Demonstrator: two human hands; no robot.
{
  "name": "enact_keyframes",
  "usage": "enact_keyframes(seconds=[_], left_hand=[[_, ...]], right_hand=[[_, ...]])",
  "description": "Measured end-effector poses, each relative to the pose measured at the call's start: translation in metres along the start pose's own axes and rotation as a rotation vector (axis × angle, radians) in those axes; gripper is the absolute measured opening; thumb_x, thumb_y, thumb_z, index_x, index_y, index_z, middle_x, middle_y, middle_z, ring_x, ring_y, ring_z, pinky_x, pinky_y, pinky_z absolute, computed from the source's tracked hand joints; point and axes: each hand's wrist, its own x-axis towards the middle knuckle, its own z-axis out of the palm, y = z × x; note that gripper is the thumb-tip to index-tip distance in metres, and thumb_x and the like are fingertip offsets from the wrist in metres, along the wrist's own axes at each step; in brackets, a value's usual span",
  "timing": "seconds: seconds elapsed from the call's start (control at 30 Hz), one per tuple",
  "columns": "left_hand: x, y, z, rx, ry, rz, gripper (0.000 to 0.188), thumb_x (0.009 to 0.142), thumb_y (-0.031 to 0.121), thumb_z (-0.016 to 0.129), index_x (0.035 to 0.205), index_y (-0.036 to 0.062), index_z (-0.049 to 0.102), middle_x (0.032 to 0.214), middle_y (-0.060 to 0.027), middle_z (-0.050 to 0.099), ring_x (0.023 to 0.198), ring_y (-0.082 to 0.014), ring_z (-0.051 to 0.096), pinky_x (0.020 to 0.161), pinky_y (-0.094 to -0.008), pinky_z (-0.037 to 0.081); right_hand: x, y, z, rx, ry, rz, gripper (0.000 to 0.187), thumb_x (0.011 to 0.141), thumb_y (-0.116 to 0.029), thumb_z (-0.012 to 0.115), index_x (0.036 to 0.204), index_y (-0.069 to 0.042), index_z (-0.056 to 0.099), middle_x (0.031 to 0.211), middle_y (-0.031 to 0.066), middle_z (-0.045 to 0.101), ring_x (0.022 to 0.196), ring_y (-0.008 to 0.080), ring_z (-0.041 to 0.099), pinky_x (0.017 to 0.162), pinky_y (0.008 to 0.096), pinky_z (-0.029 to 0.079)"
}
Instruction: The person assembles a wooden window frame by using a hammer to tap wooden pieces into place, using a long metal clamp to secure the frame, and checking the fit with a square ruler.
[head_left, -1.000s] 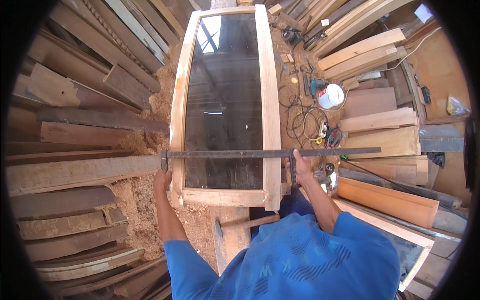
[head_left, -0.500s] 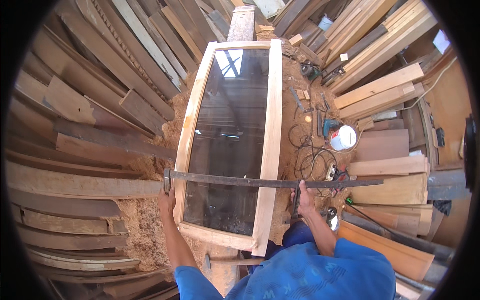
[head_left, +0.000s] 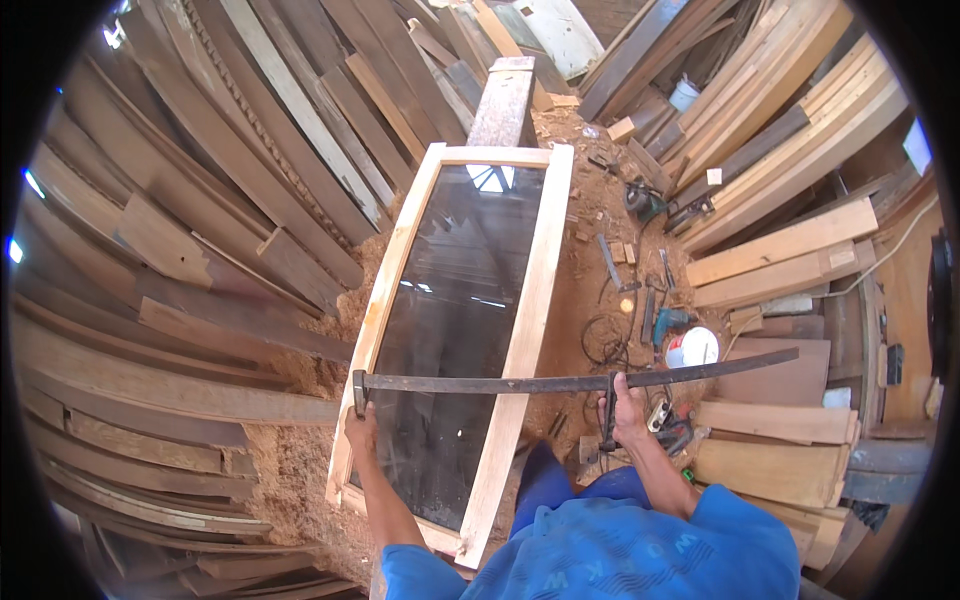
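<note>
A long dark metal bar clamp (head_left: 470,384) lies crosswise over a pale wooden frame (head_left: 528,310) with a dark, reflective glass panel (head_left: 460,270). My left hand (head_left: 362,430) is closed around the clamp's end jaw, by the frame's left side. At the sliding jaw, right of the frame, my right hand (head_left: 629,412) grips the clamp, its thumb up against the bar. The bar's free end sticks out to the right. Whether either jaw touches the frame, I cannot tell.
A narrow wooden bench (head_left: 505,105) shows beyond the frame's far end. Sawdust, cables, a blue power drill (head_left: 670,320), a white bucket (head_left: 694,347) and a green power tool (head_left: 645,200) lie on the right. Stacked boards (head_left: 190,245) line both sides.
The view has shifted, so the frame sits lower and more slanted. The clamp has moved toward the frame's middle, still held in both hands.
</note>
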Motion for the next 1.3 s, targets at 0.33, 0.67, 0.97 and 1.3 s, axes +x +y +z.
enact_keyframes(seconds=[0.33,0.67,0.97,1.3], left_hand=[[0.107,0.116,0.058,-0.09,0.102,0.119,0.036,0.086,0.028,0.072,0.108,0.0002,0.065,0.096,-0.0231,0.069,0.093,-0.0413,0.066,0.086,-0.0461,0.05],[0.199,0.26,0.128,-0.02,-0.109,0.199,0.042,0.083,0.014,0.07,0.122,0.0029,0.06,0.095,-0.0207,0.066,0.089,-0.0378,0.066,0.083,-0.0441,0.051],[0.283,0.333,0.194,0.035,0.013,0.197,0.04,0.08,0.009,0.068,0.12,0.0034,0.064,0.092,-0.0229,0.067,0.088,-0.0398,0.066,0.081,-0.0466,0.051],[0.373,0.365,0.222,-0.055,-0.071,0.079,0.037,0.089,0.009,0.062,0.126,0.0008,0.061,0.112,-0.0188,0.07,0.104,-0.0315,0.066,0.094,-0.0379,0.048]], right_hand=[[0.102,-0.077,0.06,-0.031,-0.005,-0.089,0.047,0.102,-0.051,0.051,0.089,-0.008,0.064,0.067,0.0031,0.062,0.053,0.0128,0.058,0.046,0.0275,0.047],[0.227,-0.158,0.067,0.008,0.122,0.03,0.048,0.103,-0.05,0.052,0.086,-0.006,0.064,0.069,0.0059,0.064,0.055,0.0145,0.059,0.047,0.0279,0.048],[0.372,-0.201,0.101,0.032,0.033,0.128,0.043,0.102,-0.046,0.056,0.095,-0.005,0.066,0.075,0.0045,0.065,0.064,0.015,0.061,0.061,0.0302,0.051],[0.442,-0.22,0.164,0.244,-0.042,0.182,0.038,0.101,-0.04,0.061,0.108,-0.003,0.063,0.096,0.0062,0.067,0.087,0.017,0.062,0.08,0.0321,0.052]])
